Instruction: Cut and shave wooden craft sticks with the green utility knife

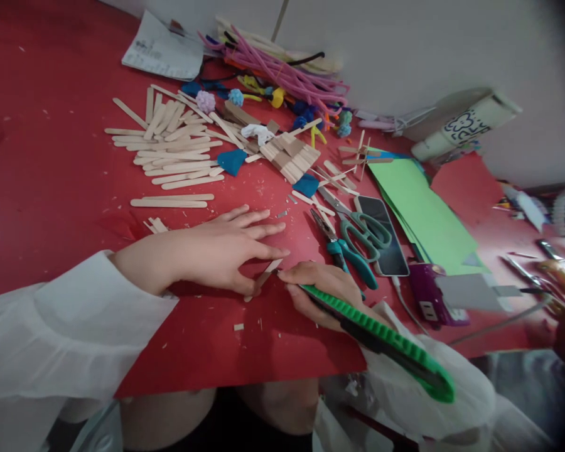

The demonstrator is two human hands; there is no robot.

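Observation:
My left hand lies over the red tabletop with its fingers spread. Its thumb and forefinger press a short wooden craft stick against the surface, one near each end. My right hand is closed around a green utility knife, whose handle slants back toward my right sleeve. The knife's front end points at the right end of the stick; its blade is mostly hidden by my fingers. Small wood chips are scattered just below the stick.
Loose craft sticks lie in a pile at the upper left. A glued stick panel sits behind my hands. Pliers, scissors and a phone are beside my right hand. Pipe cleaners and green paper lie farther back.

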